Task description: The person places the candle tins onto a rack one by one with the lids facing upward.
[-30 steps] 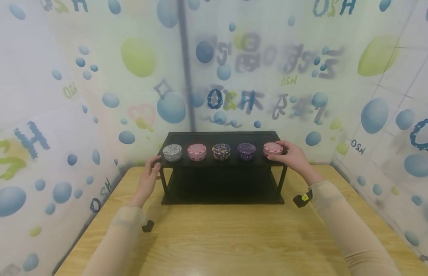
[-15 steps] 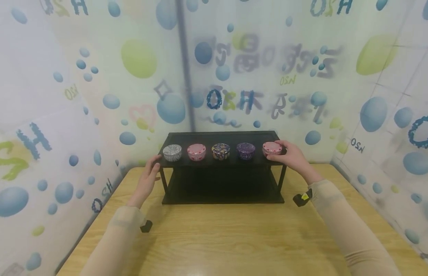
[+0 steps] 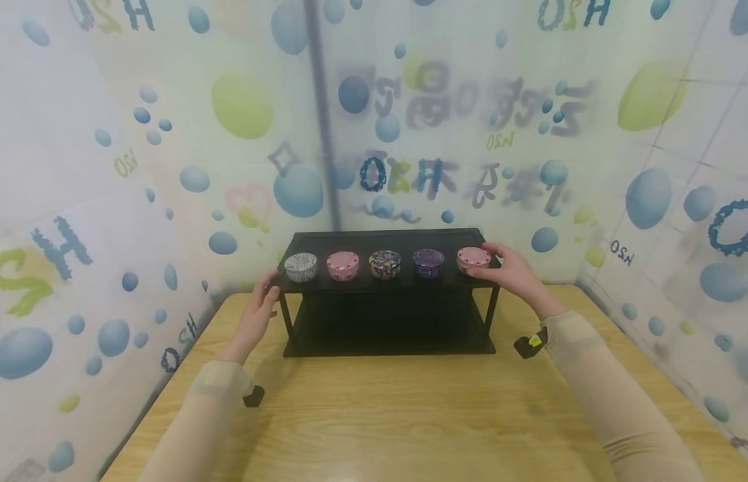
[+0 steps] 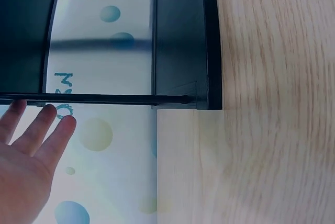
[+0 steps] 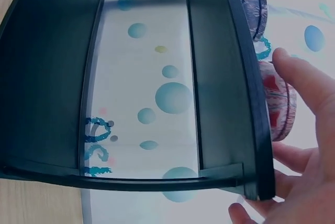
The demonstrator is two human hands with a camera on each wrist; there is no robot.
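Several small round patterned tins stand in a row on the top board of a black two-tier rack (image 3: 388, 353). At the right end, my right hand (image 3: 511, 273) holds a pink tin with red hearts (image 3: 473, 258) between thumb and fingers; the tin sits on the board. The right wrist view shows the thumb (image 5: 301, 80) on one side of this tin (image 5: 280, 101) and fingers on the other. My left hand (image 3: 256, 314) touches the rack's left end, near a silver-grey tin (image 3: 301, 268). Its fingers (image 4: 57, 140) look extended in the left wrist view.
Between the end tins stand another pink tin (image 3: 343, 266), a dark multicoloured tin (image 3: 385, 265) and a purple tin (image 3: 428, 264). Under the rack is a wooden table (image 3: 374, 415). Curtains with bubble prints (image 3: 241, 107) enclose the back and sides.
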